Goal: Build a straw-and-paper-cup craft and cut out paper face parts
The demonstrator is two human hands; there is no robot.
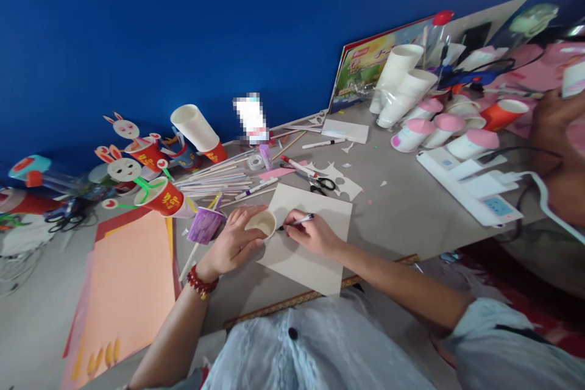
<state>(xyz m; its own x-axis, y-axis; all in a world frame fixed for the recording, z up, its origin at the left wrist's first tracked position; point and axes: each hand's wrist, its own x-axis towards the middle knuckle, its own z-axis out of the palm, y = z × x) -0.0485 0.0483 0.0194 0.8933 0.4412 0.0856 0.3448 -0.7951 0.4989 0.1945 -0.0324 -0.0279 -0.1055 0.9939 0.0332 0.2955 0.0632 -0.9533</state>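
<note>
My left hand (237, 237) is closed around a white paper cup (265, 222), whose round opening faces up. The cup rests at the left part of a sheet of white paper (311, 268). In my right hand (313, 233) is a marker pen (304, 219), its dark tip pointing at the paper right beside the cup's edge. A small purple cup (206, 225) stands just left of my left hand. Black-handled scissors (325, 184) and a white card with cut-out curves (345, 183) lie beyond the sheet.
Stacked coloured paper (132, 274) and red cups with rabbit faces (167, 198) are at left. Paper sticks (219, 178) and a tall cup stack (194, 128) stand behind. On the right are a power strip (470, 189), pink-topped cups (414, 134) and another person's arm (557, 140).
</note>
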